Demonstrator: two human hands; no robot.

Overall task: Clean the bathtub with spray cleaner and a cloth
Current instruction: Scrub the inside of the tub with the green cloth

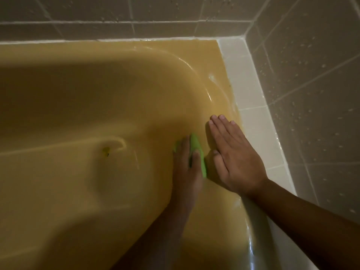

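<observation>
The yellow bathtub (81,98) fills most of the head view, its surface wet and shiny near the far right corner. My left hand (186,168) reaches down inside the tub's right wall and holds a green cloth (195,143) against it, with the thumb lying over the cloth. The cloth shows on both sides of the hand. My right hand (231,152) lies flat, palm down with straight fingers, on the tub's right rim just beside the cloth. No spray bottle is in view.
A white tiled ledge (251,98) runs along the tub's right side. Grey wall tiles (311,65) with water droplets rise behind and to the right. A small dark mark (106,151) sits in a dip on the tub floor.
</observation>
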